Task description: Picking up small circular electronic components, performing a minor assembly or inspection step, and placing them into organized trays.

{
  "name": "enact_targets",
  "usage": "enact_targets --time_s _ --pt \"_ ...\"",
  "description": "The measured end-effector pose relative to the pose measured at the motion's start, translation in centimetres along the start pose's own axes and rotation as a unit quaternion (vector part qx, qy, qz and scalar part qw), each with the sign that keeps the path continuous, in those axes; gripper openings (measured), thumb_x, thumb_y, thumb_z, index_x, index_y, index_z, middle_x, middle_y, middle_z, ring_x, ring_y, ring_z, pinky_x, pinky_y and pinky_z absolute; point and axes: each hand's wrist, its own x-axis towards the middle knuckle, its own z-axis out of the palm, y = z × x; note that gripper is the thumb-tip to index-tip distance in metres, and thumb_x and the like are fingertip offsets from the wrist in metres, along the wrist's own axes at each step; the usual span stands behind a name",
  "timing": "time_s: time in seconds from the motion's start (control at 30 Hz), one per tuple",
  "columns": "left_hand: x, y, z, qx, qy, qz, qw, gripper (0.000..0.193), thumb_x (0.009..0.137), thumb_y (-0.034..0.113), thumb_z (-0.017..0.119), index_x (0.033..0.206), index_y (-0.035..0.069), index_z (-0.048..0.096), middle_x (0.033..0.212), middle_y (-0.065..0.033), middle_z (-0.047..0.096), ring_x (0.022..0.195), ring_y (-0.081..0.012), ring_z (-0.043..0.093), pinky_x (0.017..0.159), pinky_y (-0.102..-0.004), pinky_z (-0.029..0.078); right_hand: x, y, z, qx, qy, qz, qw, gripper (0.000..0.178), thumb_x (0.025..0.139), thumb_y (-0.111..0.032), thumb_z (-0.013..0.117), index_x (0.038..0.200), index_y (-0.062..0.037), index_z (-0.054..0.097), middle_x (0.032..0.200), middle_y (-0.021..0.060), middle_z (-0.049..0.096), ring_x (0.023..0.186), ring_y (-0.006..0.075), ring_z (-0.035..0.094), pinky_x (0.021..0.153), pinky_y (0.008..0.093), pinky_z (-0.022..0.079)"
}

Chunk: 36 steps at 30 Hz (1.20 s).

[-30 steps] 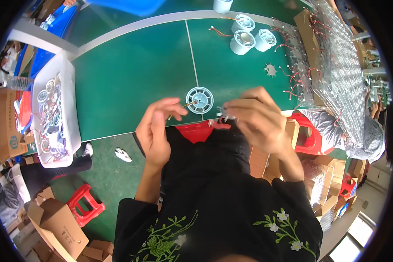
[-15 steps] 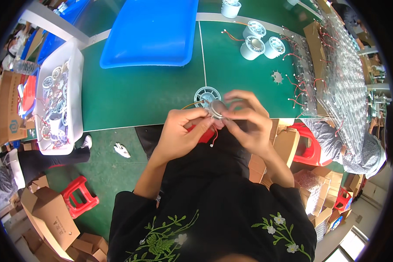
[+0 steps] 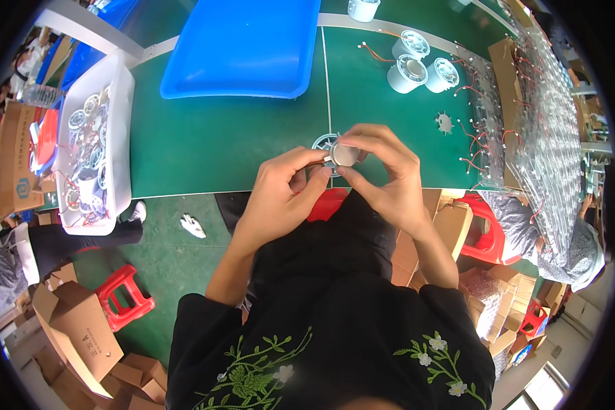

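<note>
Scanning from the left, a white bin (image 3: 124, 157) heaped with small parts (image 3: 87, 147) stands at the end of the green table (image 3: 205, 143), and a blue tray (image 3: 239, 51) lies toward its far side. The left hand (image 3: 280, 195) comes in with bent fingers, thumb and forefinger drawn to the left rim of a silver disc (image 3: 346, 154); whether they grip that rim or the thin lead (image 3: 315, 163) beside it cannot be told. The disc is held up near the table's front edge, a pale-blue spoked wheel (image 3: 320, 142) partly hidden behind it. Step in hand, as judged: positioning the disc and lead with both hands; the next move calls for a steady hold, with the lead kept free. The right hand (image 3: 393, 181) grasps the disc, thumb below, fingers arched over its upper right rim. Farther right are three pale-blue cups (image 3: 406, 76), a toothed silver plate (image 3: 444, 123) lying flat, and stacked clear trays (image 3: 547, 137).
</note>
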Motion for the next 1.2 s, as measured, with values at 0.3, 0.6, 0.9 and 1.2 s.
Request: enact_targets --time_s 0.3,0.6,0.9,1.2 --pt "-0.7 -1.1 -0.3 0.190 0.126 0.067 0.971 0.003 0.080 0.000 0.067 0.083 0.001 0.069 0.064 -0.0071 0.054 0.050 -0.0136 0.048 0.047 -0.0282 0.037 -0.1 1.2 1.1 -0.162 -0.005 -0.049 0.986 0.036 0.070 0.006 0.074 0.104 -0.0018 0.067 0.107 0.0111 0.060 0.089 0.0242 0.062 0.072 0.0334 0.053" --pt "-0.7 -2.8 -0.2 0.179 0.137 0.037 0.974 0.005 0.078 -0.002 0.067 0.082 0.000 0.069 0.063 -0.0058 0.053 0.050 -0.0134 0.048 0.046 -0.0279 0.037 0.2 0.9 1.4 -0.174 -0.007 -0.048 0.984 0.036 0.069 0.003 0.076 0.104 -0.0033 0.068 0.108 0.0109 0.060 0.094 0.0258 0.060 0.074 0.0341 0.051" --pt "-0.5 -3.0 -0.8 0.169 0.089 -0.026 0.981 0.005 0.079 0.003 0.068 0.081 -0.001 0.069 0.069 -0.0080 0.057 0.056 -0.0173 0.052 0.051 -0.0293 0.041 0.5 3.1 0.4 -0.145 -0.042 -0.024 0.988 0.029 0.075 -0.002 0.072 0.104 -0.0064 0.068 0.102 0.0082 0.062 0.105 0.0219 0.053 0.081 0.0326 0.046" --pt "2.4 -0.8 -3.7 0.259 0.153 0.129 0.945 0.020 0.079 0.013 0.071 0.095 0.002 0.068 0.102 -0.0130 0.063 0.096 -0.0314 0.058 0.084 -0.0401 0.046 1.9 2.8 0.6 0.229 -0.071 0.304 0.922 0.025 0.083 -0.009 0.066 0.107 -0.0024 0.063 0.104 0.0078 0.063 0.101 0.0167 0.057 0.087 0.0297 0.044"
